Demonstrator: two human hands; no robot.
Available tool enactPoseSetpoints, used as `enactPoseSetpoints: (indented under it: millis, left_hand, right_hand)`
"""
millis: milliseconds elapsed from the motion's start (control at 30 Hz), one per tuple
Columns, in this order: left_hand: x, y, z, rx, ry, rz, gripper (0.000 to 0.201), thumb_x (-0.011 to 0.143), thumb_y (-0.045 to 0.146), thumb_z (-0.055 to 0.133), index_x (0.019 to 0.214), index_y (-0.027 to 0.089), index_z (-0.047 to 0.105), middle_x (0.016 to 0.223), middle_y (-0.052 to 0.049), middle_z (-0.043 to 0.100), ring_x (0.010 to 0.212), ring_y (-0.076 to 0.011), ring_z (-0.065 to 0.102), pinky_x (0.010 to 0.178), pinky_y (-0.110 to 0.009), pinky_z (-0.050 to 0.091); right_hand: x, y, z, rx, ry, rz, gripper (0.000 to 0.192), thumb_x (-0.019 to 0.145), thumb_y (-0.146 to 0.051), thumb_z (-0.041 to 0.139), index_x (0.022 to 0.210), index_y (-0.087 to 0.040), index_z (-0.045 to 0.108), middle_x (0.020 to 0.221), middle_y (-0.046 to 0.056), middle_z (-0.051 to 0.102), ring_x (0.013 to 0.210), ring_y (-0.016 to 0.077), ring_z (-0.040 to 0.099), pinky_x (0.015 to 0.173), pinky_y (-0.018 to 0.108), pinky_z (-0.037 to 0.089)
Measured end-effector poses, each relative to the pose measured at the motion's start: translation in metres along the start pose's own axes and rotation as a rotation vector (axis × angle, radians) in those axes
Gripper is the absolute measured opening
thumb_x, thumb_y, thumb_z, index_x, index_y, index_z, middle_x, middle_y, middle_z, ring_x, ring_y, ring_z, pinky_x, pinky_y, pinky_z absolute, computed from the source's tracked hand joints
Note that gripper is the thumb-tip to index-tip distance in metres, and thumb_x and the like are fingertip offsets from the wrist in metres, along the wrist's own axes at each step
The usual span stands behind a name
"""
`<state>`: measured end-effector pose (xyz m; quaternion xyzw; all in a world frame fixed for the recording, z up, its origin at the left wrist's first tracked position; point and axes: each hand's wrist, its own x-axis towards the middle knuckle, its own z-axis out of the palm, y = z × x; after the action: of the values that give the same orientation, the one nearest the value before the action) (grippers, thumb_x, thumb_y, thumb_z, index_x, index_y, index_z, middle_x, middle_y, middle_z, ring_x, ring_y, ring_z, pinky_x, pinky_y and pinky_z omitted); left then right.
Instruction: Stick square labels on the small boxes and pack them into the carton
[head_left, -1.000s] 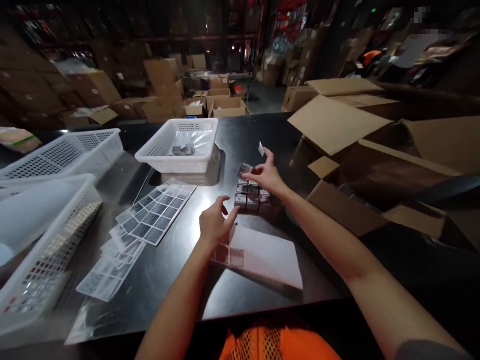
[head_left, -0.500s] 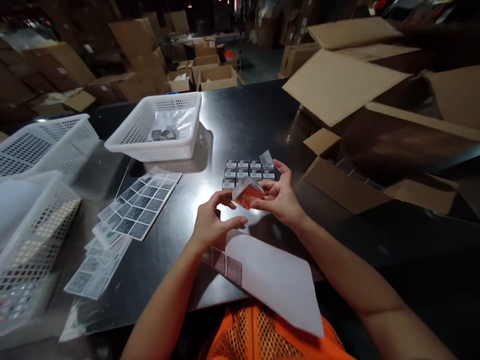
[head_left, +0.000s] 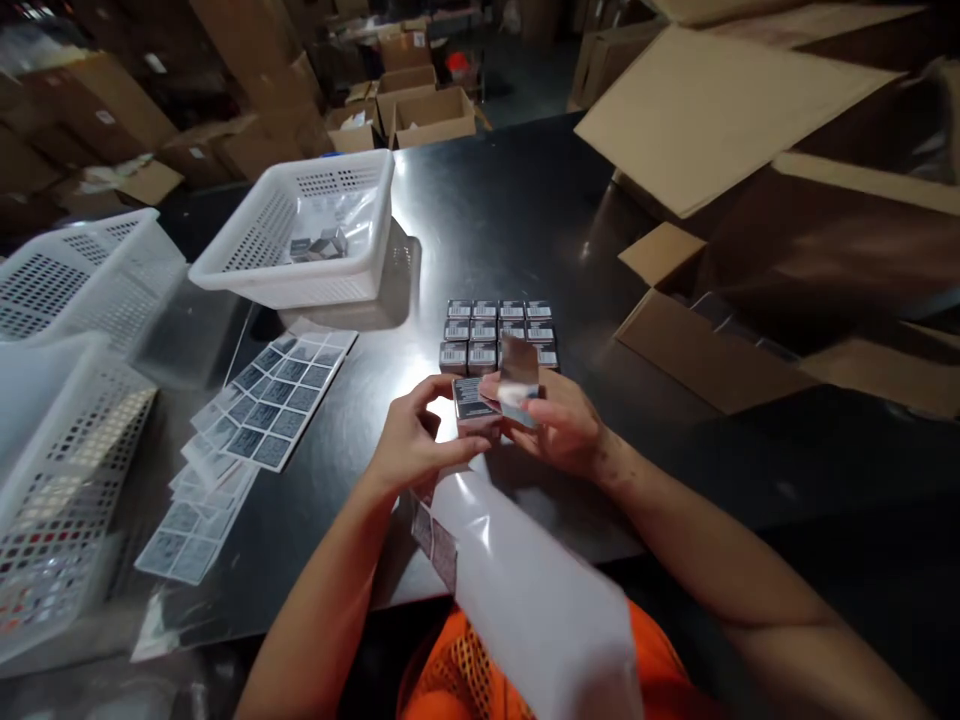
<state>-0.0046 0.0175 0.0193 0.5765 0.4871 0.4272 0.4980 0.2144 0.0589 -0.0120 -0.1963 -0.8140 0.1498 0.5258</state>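
Note:
My left hand (head_left: 409, 435) is closed on a small dark printed box (head_left: 472, 402), thumb below and fingers at its far left edge. My right hand (head_left: 566, 425) is at the box's right side, pinching a small sticker label (head_left: 519, 370) that stands up beside it. Some of the right fingers pass behind the label and touch the box. Just beyond the hands, several small barcoded boxes (head_left: 484, 330) stand in tight rows. Under my wrists lies a sticker sheet (head_left: 540, 600), mostly bare white backing, with a few dark labels at its left edge.
Left of my hands, printed label sheets (head_left: 289, 400) lie fanned on the dark metal table (head_left: 480, 230). A white basket (head_left: 352, 285) behind them holds a few small boxes and a plastic bag. More white baskets (head_left: 82, 400) line the left edge. An open cardboard carton (head_left: 720, 350) occupies the right.
The small box has passed from my right hand to my left and turned printed face up. The sticker has come down from my right fingertip's side to the box. The view has tilted down slightly.

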Motion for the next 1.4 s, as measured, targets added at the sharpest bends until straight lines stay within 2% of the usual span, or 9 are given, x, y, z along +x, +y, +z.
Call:
enactPoseSetpoints:
  millis: [100, 233, 333, 433, 533, 633, 767, 1033, 1400]
  left_hand:
    - [-0.001, 0.002, 0.003, 0.072, 0.029, 0.091, 0.058, 0.057, 0.033, 0.098, 0.109, 0.02, 0.075, 0.096, -0.003, 0.072, 0.047, -0.0028, 0.042, 0.039, -0.017, 0.027]
    - [0.0, 0.0, 0.003, 0.179, 0.138, 0.317, 0.053, 0.064, 0.031, 0.096, 0.114, 0.026, 0.077, 0.112, -0.005, 0.074, 0.059, -0.0068, 0.053, 0.041, -0.016, 0.028]
    - [0.001, -0.004, 0.003, 0.272, 0.184, 0.422, 0.044, 0.074, 0.028, 0.09, 0.117, 0.026, 0.078, 0.111, -0.006, 0.076, 0.066, -0.0089, 0.059, 0.044, -0.016, 0.03]
    - [-0.001, -0.007, 0.005, 0.328, 0.181, 0.424, 0.042, 0.079, 0.025, 0.087, 0.12, 0.027, 0.077, 0.11, -0.005, 0.077, 0.069, -0.01, 0.061, 0.046, -0.017, 0.032]
    - [-0.004, -0.009, 0.008, 0.356, 0.186, 0.378, 0.042, 0.079, 0.026, 0.086, 0.121, 0.027, 0.077, 0.11, -0.005, 0.078, 0.064, -0.0088, 0.058, 0.046, -0.019, 0.033]
    - [-0.006, -0.011, 0.011, 0.379, 0.216, 0.369, 0.044, 0.079, 0.026, 0.087, 0.121, 0.028, 0.077, 0.107, -0.003, 0.078, 0.054, -0.0052, 0.048, 0.045, -0.019, 0.033]
    - [-0.008, -0.013, 0.014, 0.432, 0.231, 0.383, 0.046, 0.079, 0.025, 0.087, 0.124, 0.029, 0.075, 0.109, -0.002, 0.078, 0.049, -0.0033, 0.043, 0.046, -0.019, 0.036]
    - [-0.01, -0.012, 0.016, 0.47, 0.254, 0.414, 0.047, 0.08, 0.029, 0.088, 0.125, 0.028, 0.074, 0.111, -0.003, 0.078, 0.071, -0.0119, 0.066, 0.06, -0.021, 0.052]
    - [-0.011, -0.013, 0.016, 0.488, 0.259, 0.393, 0.046, 0.081, 0.03, 0.087, 0.125, 0.028, 0.074, 0.114, -0.004, 0.077, 0.083, -0.0168, 0.072, 0.07, -0.026, 0.059]
  right_hand:
    - [0.009, -0.008, -0.014, -0.067, 0.03, -0.146, 0.062, 0.084, -0.013, 0.079, 0.134, -0.038, 0.052, 0.124, 0.002, 0.067, 0.108, 0.0193, 0.071, 0.088, 0.037, 0.065]
    - [0.023, -0.027, -0.042, -0.142, 0.076, 0.018, 0.053, 0.082, -0.022, 0.087, 0.129, -0.031, 0.065, 0.159, 0.008, 0.038, 0.147, 0.0326, 0.045, 0.113, 0.051, 0.054]
    - [0.027, -0.038, -0.05, 0.079, 0.204, 0.137, 0.031, 0.086, -0.017, 0.082, 0.113, -0.031, 0.071, 0.121, 0.002, 0.068, 0.122, 0.0238, 0.065, 0.105, 0.044, 0.059]
    - [0.027, -0.046, -0.044, 0.348, 0.217, 0.485, 0.01, 0.09, -0.025, 0.08, 0.096, -0.025, 0.072, 0.091, -0.001, 0.073, 0.091, 0.0181, 0.073, 0.087, 0.035, 0.063]
    - [0.027, -0.051, -0.035, 0.517, 0.119, 0.845, 0.032, 0.083, -0.038, 0.087, 0.107, -0.025, 0.07, 0.086, 0.0, 0.073, 0.082, 0.0186, 0.074, 0.078, 0.034, 0.065]
    - [0.028, -0.054, -0.027, 0.6, 0.128, 0.968, 0.065, 0.077, -0.042, 0.091, 0.131, -0.027, 0.057, 0.078, -0.004, 0.07, 0.088, 0.0213, 0.076, 0.081, 0.036, 0.066]
    - [0.029, -0.056, -0.021, 0.622, 0.164, 1.037, 0.075, 0.074, -0.043, 0.093, 0.132, -0.027, 0.048, 0.081, -0.004, 0.07, 0.081, 0.0204, 0.077, 0.075, 0.034, 0.066]
    - [0.027, -0.054, -0.017, 0.613, 0.18, 1.061, 0.076, 0.071, -0.044, 0.094, 0.127, -0.026, 0.046, 0.079, -0.005, 0.07, 0.081, 0.0211, 0.077, 0.073, 0.033, 0.066]
    - [0.029, -0.054, -0.015, 0.602, 0.186, 1.068, 0.073, 0.07, -0.042, 0.094, 0.124, -0.027, 0.047, 0.077, -0.005, 0.069, 0.077, 0.0205, 0.076, 0.072, 0.032, 0.066]
